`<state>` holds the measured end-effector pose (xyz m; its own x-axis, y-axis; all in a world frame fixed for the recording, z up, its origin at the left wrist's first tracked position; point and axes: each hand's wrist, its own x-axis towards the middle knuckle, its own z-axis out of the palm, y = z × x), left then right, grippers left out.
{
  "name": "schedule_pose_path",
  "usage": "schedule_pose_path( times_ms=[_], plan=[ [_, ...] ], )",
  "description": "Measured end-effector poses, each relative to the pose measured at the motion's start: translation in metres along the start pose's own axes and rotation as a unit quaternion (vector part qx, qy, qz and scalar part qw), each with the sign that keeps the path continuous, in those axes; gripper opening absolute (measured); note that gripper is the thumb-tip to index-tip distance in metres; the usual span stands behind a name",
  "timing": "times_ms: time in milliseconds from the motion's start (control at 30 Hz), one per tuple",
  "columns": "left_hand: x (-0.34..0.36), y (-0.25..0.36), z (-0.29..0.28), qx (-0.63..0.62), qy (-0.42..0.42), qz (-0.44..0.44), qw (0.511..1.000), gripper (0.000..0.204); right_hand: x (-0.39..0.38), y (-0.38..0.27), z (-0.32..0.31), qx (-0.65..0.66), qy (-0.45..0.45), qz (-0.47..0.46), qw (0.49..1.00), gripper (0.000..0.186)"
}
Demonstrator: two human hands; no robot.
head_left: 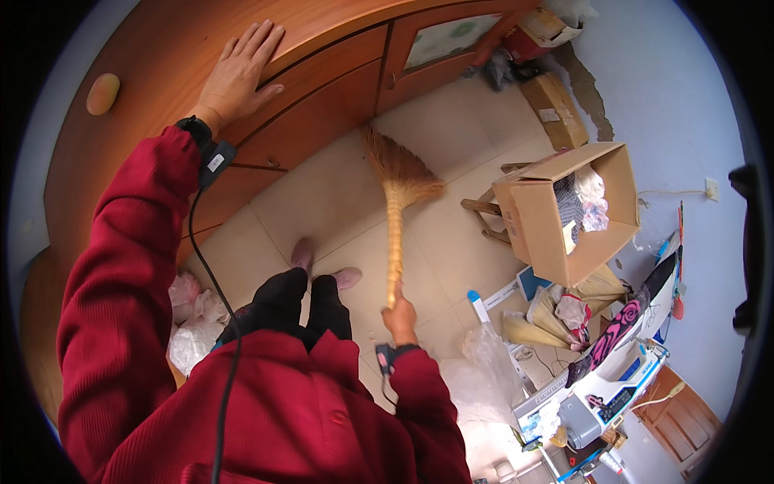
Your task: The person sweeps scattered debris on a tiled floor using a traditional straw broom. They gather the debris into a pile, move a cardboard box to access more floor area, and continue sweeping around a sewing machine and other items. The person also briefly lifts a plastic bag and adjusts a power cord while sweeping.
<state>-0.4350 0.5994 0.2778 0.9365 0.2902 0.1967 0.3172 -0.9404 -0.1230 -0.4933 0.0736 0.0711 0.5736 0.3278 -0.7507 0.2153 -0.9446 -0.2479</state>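
My left hand [243, 74] rests with fingers spread on the top of a wooden cabinet [322, 28], near its front edge. A small oval object [103, 93] lies on that top at the left. My right hand [398, 316] grips the pale bound handle of a straw broom [394, 230]. The broom's brown bristles [391, 161] are down on the tiled floor [472, 121], in front of the cabinet doors. My feet [322, 270] are on the tiles, left of the broom.
A cardboard box [528, 218] holding cloth sits on a wooden stool [482, 206] at the right. More boxes [555, 111] lie along the wall. A white sewing machine [588, 407], fabrics and plastic bags crowd the lower right. More plastic bags [193, 339] lie at the lower left.
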Motion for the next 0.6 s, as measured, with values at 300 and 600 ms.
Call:
schedule_pose_path(
  times_ms=[300,600],
  plan=[
    [-0.001,-0.001,0.002,-0.002,0.024,0.015,1.000,0.087,-0.031,0.047,0.022,-0.174,-0.123,-0.057,0.975,0.080],
    [0.000,-0.002,0.004,-0.018,0.015,0.016,1.000,0.084,-0.179,0.155,-0.081,-0.237,-0.067,0.012,0.969,0.081]
  ],
)
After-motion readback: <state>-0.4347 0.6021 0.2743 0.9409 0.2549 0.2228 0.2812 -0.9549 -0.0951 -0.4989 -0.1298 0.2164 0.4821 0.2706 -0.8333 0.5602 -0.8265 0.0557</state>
